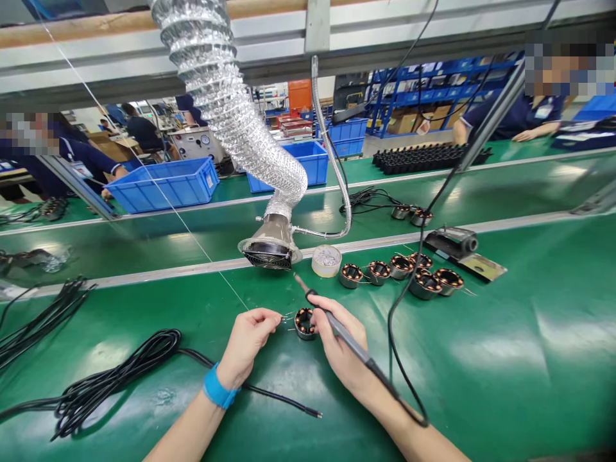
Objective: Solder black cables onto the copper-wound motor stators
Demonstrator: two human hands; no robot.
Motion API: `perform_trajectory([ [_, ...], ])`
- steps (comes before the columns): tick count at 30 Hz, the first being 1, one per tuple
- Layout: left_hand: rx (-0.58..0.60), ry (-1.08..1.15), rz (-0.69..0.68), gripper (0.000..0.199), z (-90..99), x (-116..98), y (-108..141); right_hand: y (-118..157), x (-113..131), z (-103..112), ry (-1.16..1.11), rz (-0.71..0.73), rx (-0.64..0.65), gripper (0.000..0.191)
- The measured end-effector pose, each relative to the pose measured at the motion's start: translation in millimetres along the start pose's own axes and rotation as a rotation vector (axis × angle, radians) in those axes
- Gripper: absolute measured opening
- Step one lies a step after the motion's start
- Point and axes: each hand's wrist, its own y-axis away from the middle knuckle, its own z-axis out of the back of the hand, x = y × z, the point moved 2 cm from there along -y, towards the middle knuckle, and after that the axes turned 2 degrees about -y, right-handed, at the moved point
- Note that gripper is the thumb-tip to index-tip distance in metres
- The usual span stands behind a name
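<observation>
My left hand (250,337), with a blue band on its wrist, pinches thin wire ends (285,318) just left of a stator ring (305,324) with copper windings. In my right hand (339,340) is a grey soldering iron (347,338), its tip pointing up and left above the ring. The fingers of this hand are at the ring's right side and partly cover it; whether they touch it I cannot tell. Black cable (283,399) runs beneath my left wrist, its stripped end lying on the green mat.
A fume hose (250,135) hangs ahead, its fan hood (269,247) low over the mat. Beyond my hands are a round tub (326,261), several stators (426,283) and an iron stand (452,242). Coiled cables (115,378) lie left. People sit across the line.
</observation>
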Motion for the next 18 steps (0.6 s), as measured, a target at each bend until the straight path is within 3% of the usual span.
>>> perform_trajectory([
  [6, 0.018, 0.037, 0.023, 0.032, -2.4, 5, -4, 4, 13, 9, 0.031, 0.175, 0.005, 0.023],
  [18, 0.030, 0.047, 0.016, 0.031, -1.6, 5, -3, 3, 15, 4, 0.017, 0.170, 0.092, 0.023],
])
